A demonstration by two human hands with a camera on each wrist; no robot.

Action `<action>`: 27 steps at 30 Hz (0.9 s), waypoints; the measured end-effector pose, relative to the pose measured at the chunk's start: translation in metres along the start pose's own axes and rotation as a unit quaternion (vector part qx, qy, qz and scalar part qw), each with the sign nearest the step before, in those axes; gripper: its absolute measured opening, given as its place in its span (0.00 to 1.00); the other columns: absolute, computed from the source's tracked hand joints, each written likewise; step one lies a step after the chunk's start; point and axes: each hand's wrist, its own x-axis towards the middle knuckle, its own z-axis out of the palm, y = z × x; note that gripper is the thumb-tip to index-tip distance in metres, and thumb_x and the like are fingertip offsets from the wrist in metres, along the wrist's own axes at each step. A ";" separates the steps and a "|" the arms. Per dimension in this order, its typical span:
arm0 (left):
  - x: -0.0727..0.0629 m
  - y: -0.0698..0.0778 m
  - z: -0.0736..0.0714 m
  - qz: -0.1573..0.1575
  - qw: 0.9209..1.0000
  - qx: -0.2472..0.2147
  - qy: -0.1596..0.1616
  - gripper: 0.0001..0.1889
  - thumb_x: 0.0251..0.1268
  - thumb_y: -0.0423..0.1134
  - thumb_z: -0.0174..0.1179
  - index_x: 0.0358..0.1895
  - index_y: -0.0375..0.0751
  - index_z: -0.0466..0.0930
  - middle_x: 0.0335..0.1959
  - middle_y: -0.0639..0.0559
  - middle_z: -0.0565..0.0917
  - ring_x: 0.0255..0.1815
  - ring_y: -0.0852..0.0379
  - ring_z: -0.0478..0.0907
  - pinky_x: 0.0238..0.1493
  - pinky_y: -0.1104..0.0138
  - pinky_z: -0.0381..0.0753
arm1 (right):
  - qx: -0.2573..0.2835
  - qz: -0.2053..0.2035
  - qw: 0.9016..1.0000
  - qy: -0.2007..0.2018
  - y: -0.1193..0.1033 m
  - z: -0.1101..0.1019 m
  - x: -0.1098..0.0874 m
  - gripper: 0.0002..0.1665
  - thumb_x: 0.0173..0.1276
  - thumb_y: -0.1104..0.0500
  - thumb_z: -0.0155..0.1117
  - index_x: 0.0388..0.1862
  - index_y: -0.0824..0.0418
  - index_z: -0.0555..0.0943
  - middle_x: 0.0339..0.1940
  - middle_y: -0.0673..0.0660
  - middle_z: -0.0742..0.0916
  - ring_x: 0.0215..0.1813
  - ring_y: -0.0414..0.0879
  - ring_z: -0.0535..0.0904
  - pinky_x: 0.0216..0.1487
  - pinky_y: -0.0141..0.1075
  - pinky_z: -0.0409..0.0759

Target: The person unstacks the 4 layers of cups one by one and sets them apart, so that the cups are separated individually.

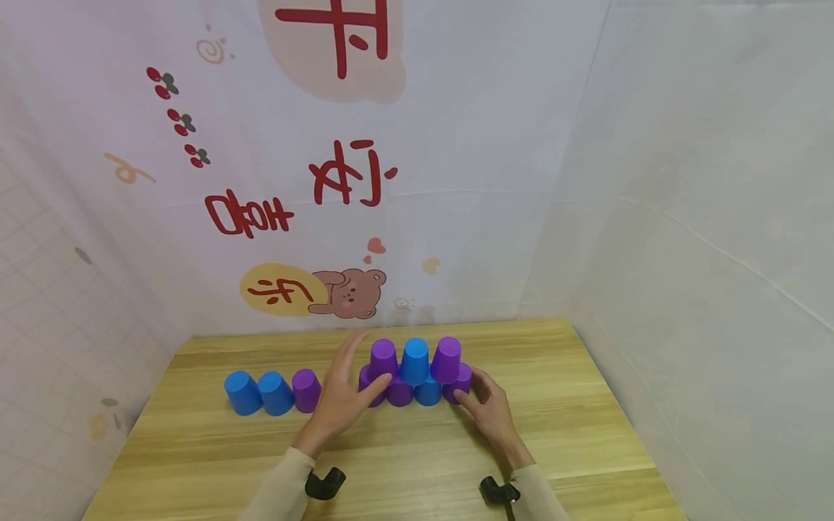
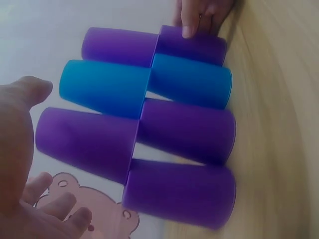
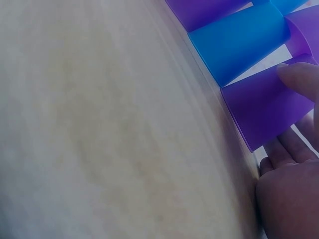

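Observation:
Upside-down plastic cups stand in two tiers on the table. The upper tier has a purple cup [image 1: 384,354], a blue cup [image 1: 415,362] and another purple cup [image 1: 446,359]. Below them are a left purple cup [image 2: 182,194], a second purple cup [image 1: 400,395], a blue cup [image 1: 428,393] and a right-end purple cup [image 3: 266,104]. My right hand [image 1: 491,412] grips that right-end cup, thumb in front and fingers behind. Beside the stack's left end, my left hand [image 1: 342,394] is spread, its thumb apart from the cups in the left wrist view.
Two blue cups, a far-left one [image 1: 243,394] and its neighbour [image 1: 276,394], stand upside down left of the stack. A purple cup [image 1: 305,391] stands next to them. Behind the wooden table [image 1: 417,456] hangs a printed white cloth [image 1: 482,181].

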 end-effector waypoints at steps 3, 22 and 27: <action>0.004 0.001 0.006 0.001 1.000 -0.005 -0.005 0.47 0.73 0.47 0.77 0.90 0.47 0.62 0.91 0.39 0.65 0.91 0.30 0.64 0.85 0.24 0.67 | -0.002 -0.001 1.000 0.001 0.000 0.000 0.001 0.35 0.76 0.63 0.79 0.79 0.60 0.80 0.79 0.62 0.85 0.86 0.58 0.77 0.81 0.22 0.73; 0.010 -0.005 0.019 0.013 1.000 -0.024 0.003 0.36 0.76 0.33 0.73 0.83 0.48 0.71 0.76 0.41 0.82 0.75 0.38 0.84 0.77 0.37 0.85 | -0.003 -0.002 1.000 0.003 -0.001 0.001 0.000 0.35 0.75 0.64 0.79 0.79 0.60 0.80 0.79 0.62 0.86 0.82 0.45 0.79 0.80 0.21 0.73; 0.009 -0.006 0.018 0.020 0.999 -0.026 0.005 0.35 0.75 0.32 0.74 0.82 0.47 0.73 0.75 0.41 0.83 0.72 0.38 0.85 0.74 0.36 0.87 | -0.007 -0.007 1.000 0.003 -0.001 0.002 -0.001 0.35 0.75 0.64 0.79 0.79 0.60 0.80 0.79 0.62 0.86 0.81 0.41 0.80 0.80 0.21 0.73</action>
